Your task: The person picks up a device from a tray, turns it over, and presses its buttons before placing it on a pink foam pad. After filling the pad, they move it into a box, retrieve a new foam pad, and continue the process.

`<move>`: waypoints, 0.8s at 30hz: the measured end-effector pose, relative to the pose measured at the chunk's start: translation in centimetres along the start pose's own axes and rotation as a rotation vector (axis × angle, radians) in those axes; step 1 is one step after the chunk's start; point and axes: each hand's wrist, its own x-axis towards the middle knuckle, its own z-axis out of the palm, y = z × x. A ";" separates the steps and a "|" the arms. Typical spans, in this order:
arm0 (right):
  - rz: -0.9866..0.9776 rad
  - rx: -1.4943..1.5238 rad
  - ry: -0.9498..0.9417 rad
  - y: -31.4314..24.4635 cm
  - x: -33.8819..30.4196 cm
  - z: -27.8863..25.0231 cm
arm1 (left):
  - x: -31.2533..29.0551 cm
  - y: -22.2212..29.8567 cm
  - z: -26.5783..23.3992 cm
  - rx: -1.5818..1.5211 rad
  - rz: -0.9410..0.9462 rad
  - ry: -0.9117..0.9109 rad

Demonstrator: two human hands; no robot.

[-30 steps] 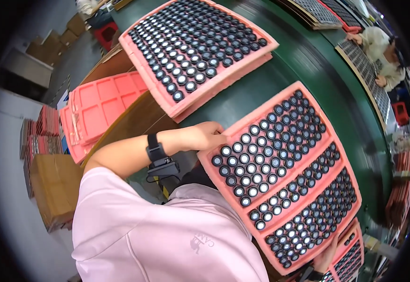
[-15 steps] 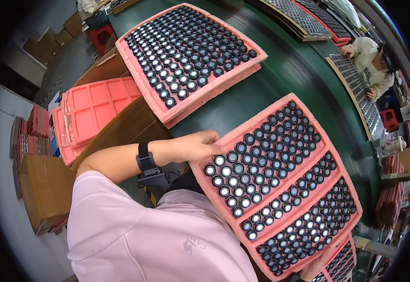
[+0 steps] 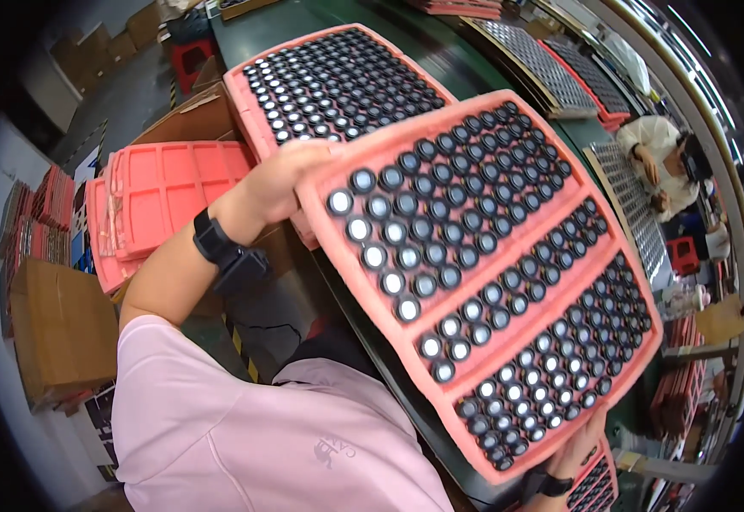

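A pink foam tray [image 3: 495, 475] hangs tilted in front of me, above the green table. Rows of small round black pieces with pale centres [image 3: 466, 256] fill its three compartments. My left hand [image 3: 295, 175] is closed on its upper left corner, with the fingertips partly hidden behind the rim. At the lower right edge, my right hand [image 3: 583, 444] grips the tray from below, and most of its fingers are out of sight. Behind the held tray, a similar loaded pink tray [image 3: 239, 101] rests on the table, partly covered by it.
Pink trays with no pieces in them [image 3: 175, 192] are stacked at my left beside an open cardboard box [image 3: 188, 115]. A closed carton [image 3: 64, 328] stands farther left. Another loaded tray [image 3: 595, 480] shows at lower right. Across the table, a person [image 3: 666, 162] works over a tray [image 3: 632, 205].
The held tray has risen and shifted up and left, now overlapping the tray behind it. Both my hands have moved with it, still gripping it.
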 end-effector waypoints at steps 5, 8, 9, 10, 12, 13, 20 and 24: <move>-0.120 -0.231 -0.070 -0.4 1.8 -2.6 | -3.8 0.6 6.2 -0.236 0.248 0.159; -0.134 -0.136 -0.156 0.6 3.5 -3.8 | -4.5 -0.6 8.2 -0.226 0.453 0.387; -0.142 -0.071 -0.197 0.5 3.7 -3.3 | -4.6 -0.9 8.8 -0.224 0.471 0.400; -0.147 -0.004 -0.240 0.4 3.9 -2.9 | -4.7 -0.9 9.0 -0.273 0.470 0.440; -0.144 0.051 -0.287 0.3 4.7 -2.9 | -4.9 -1.8 9.6 -0.378 0.460 0.512; -0.142 0.109 -0.307 0.3 4.8 -2.7 | -5.0 -2.2 10.6 -0.376 0.473 0.510; -0.131 0.241 -0.322 -0.4 4.8 -2.2 | -2.8 -3.1 12.9 -0.391 0.657 0.671; -0.156 0.139 -0.359 -1.4 4.3 -2.1 | -3.1 -2.4 9.5 -0.307 0.587 0.647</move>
